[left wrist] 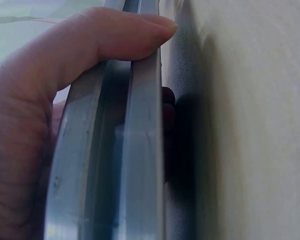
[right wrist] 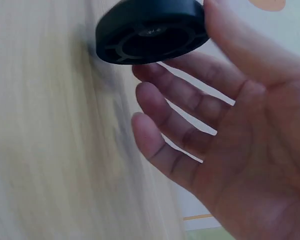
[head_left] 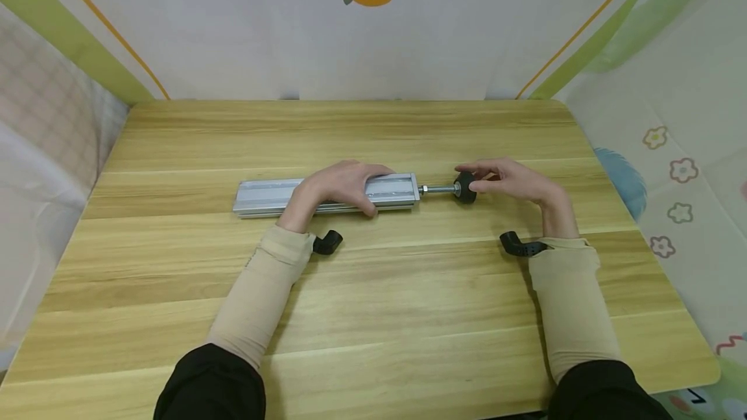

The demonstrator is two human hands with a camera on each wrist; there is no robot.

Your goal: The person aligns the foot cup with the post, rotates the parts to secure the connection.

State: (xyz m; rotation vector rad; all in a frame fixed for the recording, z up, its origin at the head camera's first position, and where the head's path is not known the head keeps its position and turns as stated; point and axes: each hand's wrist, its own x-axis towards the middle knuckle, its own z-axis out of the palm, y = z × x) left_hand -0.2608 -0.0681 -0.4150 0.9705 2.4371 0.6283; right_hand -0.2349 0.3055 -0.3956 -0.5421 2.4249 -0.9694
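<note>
A silver slotted aluminium profile lies lengthwise across the table. My left hand grips it near its right end; the left wrist view shows the thumb over one grooved side and fingertips just showing past the far edge. From the profile's right end a threaded rod with a nut sticks out, ending in a round black levelling foot. My right hand pinches this foot between thumb and index finger. In the right wrist view the foot's ribbed, hollow underside faces the camera, and the other fingers curve loosely below it.
The wood-grain table reaches back to a white patterned curtain. More patterned cloth hangs along the right side. A small black camera mount juts from the left cuff, and another camera mount from the right cuff.
</note>
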